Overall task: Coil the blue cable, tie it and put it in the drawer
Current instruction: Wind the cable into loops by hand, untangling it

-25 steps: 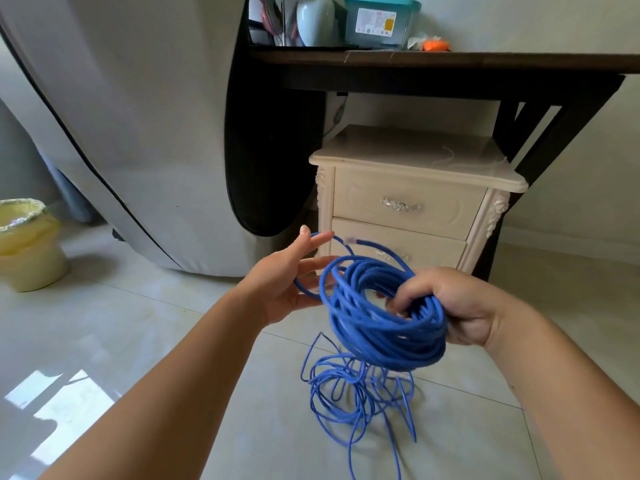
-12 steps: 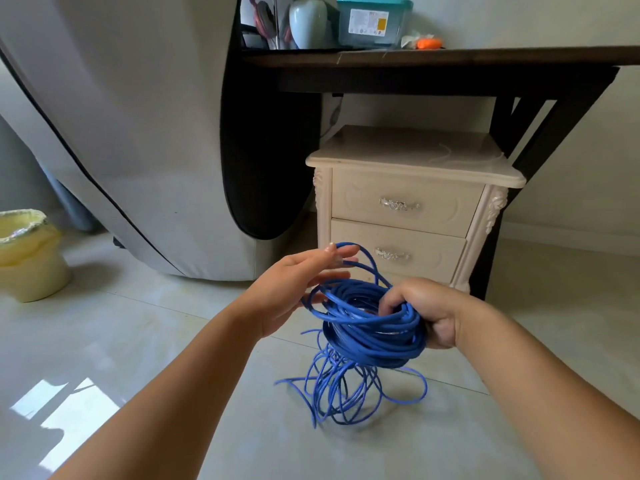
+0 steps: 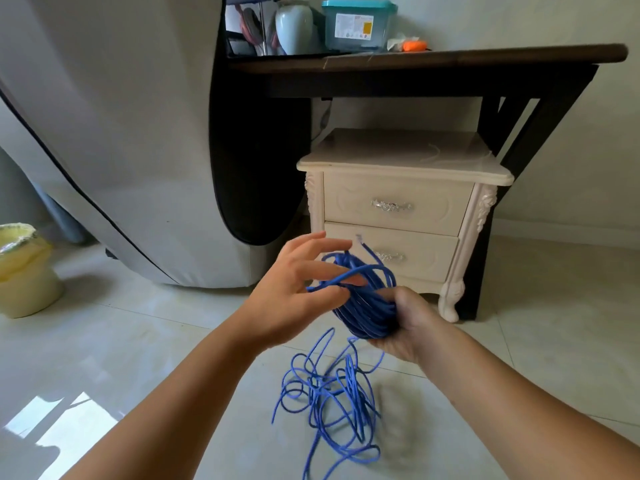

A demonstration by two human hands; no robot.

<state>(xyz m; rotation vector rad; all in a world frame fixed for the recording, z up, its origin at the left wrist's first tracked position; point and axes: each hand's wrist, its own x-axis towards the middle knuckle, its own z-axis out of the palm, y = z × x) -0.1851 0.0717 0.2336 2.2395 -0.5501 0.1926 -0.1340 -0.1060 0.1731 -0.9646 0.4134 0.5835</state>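
Tiled floor (image 3: 145,348): loose tangle (image 3: 349,382) not yet wound. Right hand (image 3: 407,327) grasps part-made coil of blue cable (image 3: 367,313); left hand (image 3: 294,292) pinches strand. Untied; drawer (image 3: 391,251) closed.

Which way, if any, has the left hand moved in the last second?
Yes. The left hand has shifted right: its fingers now overlap the lower drawer and reach across the cable coil.

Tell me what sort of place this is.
Probably a room in a home, perhaps a bedroom: a cream two-drawer nightstand on a tiled floor, a dark wooden table bearing a vase and a storage box, and a lined waste bin.
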